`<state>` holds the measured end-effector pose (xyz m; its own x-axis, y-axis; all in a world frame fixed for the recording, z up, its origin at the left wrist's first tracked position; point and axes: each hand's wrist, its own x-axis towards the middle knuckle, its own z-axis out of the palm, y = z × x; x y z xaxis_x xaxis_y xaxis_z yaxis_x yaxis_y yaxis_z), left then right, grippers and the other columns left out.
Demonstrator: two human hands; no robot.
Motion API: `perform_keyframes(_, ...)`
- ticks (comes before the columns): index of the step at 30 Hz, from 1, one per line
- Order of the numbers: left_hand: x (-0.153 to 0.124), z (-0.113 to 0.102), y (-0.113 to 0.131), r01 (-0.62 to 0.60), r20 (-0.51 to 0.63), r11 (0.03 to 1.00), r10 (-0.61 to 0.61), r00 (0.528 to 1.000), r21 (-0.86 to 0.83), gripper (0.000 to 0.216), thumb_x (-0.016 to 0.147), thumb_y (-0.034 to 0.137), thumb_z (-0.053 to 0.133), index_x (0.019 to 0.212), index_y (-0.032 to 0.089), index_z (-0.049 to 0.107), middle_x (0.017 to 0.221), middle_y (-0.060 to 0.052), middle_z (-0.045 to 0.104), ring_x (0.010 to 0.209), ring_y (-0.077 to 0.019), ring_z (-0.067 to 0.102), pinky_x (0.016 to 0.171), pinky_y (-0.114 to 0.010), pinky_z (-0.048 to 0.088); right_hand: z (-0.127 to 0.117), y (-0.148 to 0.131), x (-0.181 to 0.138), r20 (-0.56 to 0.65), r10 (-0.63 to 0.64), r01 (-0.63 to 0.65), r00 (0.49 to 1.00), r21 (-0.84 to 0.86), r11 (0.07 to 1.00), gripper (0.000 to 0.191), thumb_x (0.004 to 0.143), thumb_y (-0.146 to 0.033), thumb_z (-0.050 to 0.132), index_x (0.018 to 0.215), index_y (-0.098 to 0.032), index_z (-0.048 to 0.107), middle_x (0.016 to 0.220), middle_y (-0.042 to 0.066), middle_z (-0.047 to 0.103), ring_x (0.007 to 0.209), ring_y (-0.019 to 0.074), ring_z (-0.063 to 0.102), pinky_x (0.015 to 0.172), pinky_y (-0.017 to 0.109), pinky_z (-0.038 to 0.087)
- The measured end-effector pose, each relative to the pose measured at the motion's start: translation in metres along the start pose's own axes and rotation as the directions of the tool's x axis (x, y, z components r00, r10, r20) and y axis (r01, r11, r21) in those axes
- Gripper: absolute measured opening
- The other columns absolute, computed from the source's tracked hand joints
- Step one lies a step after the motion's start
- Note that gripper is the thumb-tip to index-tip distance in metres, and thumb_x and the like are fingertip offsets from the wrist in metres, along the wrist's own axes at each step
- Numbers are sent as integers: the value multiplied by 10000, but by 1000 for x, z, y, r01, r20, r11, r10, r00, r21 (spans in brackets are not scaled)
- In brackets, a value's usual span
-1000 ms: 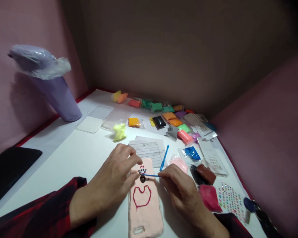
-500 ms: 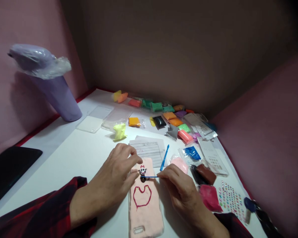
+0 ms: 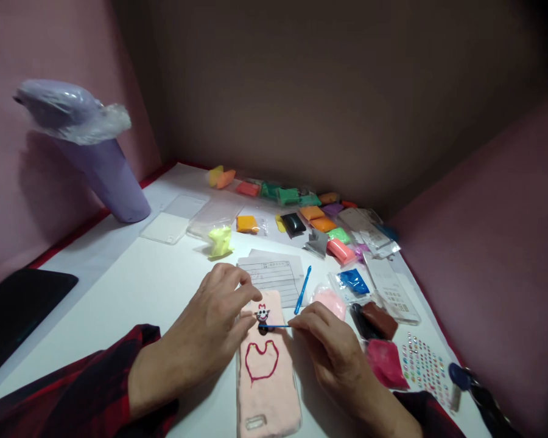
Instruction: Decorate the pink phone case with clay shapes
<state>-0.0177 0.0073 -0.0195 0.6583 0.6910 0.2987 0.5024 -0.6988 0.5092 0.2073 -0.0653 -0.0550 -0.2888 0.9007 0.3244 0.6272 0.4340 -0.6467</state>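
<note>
A pink clay-covered phone case [image 3: 267,389] lies flat on the white table [image 3: 132,280], with a red heart outline [image 3: 260,360] and a small cat-like clay figure [image 3: 262,316] on it. My left hand [image 3: 210,331] rests on the case's left edge, fingers curled and pressed beside the figure. My right hand [image 3: 331,350] pinches a thin blue tool [image 3: 276,326] whose tip touches the dark blob under the figure.
A second blue tool [image 3: 303,289] lies on a printed paper [image 3: 274,275]. Several coloured clay packets [image 3: 310,216] line the back and right. A gem sticker sheet [image 3: 422,365] sits at right, a purple wrapped tumbler [image 3: 98,164] and a clear case [image 3: 173,219] at left, and a black tablet [image 3: 13,310] at the left edge.
My right hand has crept slightly left, so the blue tool's tip sits closer in on the dark blob. My left hand has stayed put.
</note>
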Motion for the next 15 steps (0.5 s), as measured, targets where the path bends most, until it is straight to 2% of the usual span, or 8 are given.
perform_keyframes(9,-1,0,0,-2,0,1000,2,1000,9,175,823,45,526,944,149,598,968,-74,536,943,-248,420,802,-444,439,1,-1,2,-21,-1,2,1000,29,1000,231,886,-51,432,989,-193,584,841,42,508,744,187,508,609,305,384)
perform_keyframes(15,0,0,0,5,3,1000,-5,1000,0,169,822,46,529,938,151,595,956,-73,536,935,-248,419,796,-446,437,0,-1,0,15,18,-18,1000,25,1000,249,864,-31,425,969,-195,580,848,44,506,763,192,504,621,314,380)
